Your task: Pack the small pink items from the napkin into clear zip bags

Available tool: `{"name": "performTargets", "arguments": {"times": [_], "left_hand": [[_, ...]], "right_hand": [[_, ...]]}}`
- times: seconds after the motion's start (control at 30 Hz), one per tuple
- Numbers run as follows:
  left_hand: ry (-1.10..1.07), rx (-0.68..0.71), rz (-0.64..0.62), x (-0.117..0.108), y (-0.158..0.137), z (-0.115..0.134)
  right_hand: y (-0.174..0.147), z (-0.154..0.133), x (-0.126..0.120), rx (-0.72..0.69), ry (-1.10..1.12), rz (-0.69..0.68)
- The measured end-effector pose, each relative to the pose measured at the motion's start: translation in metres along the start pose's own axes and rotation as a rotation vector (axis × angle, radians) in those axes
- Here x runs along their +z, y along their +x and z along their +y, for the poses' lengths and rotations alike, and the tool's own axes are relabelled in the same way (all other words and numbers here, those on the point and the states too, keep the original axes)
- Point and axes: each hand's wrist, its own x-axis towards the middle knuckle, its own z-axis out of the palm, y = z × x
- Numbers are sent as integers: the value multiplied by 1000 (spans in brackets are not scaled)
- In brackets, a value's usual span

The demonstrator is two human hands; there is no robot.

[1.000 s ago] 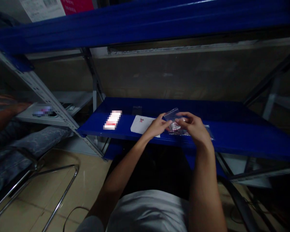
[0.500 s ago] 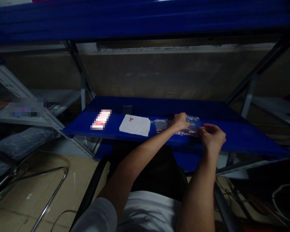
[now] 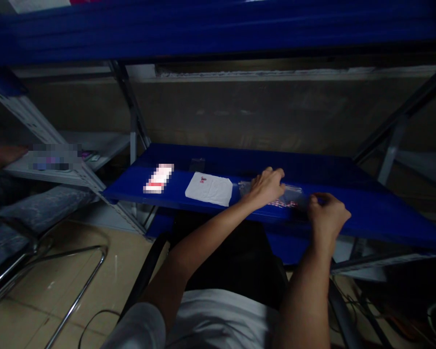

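My left hand rests over clear plastic bags on the blue shelf, its fingers bent and apart. Small pink and white pieces show inside the bag, by its near edge. Just right of the bags, my right hand is raised a little, thumb and fingertips pinched together. Whatever they may hold is too dark and small to make out. To the left of my left hand lies a white cloth with a small reddish piece near its top corner.
The blue shelf holds a pixelated bright phone-like rectangle at left and a small clear bag behind the cloth. Another blue shelf spans overhead. At far left, another person's hand is by a grey shelf.
The view has shifted slightly, so the scene sits further right. My left hand has slid left relative to the bags, uncovering more of the pink pieces. My right hand stays pinched beside them.
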Motion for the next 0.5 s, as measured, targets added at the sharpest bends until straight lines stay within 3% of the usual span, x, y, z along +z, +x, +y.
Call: {"name": "performTargets", "arguments": {"times": [0.1, 0.17, 0.23, 0.33, 0.43, 0.5], "left_hand": [[15, -24, 96, -33, -17, -37], [39, -94, 162, -61, -26, -73], [73, -233, 213, -90, -32, -112], [202, -445, 273, -125, -38, -168], [322, -546, 256, -138, -41, -205], [355, -572, 229, -136, -41, -218]], "right_hand": [[-8, -31, -2, -35, 46, 92], [-16, -67, 5, -124, 152, 49], [-25, -112, 24, -271, 295, -102], [-38, -184, 74, -510, 392, -442], [-50, -238, 133, -655, 256, -675], [-56, -257, 165, -723, 121, -741]]}}
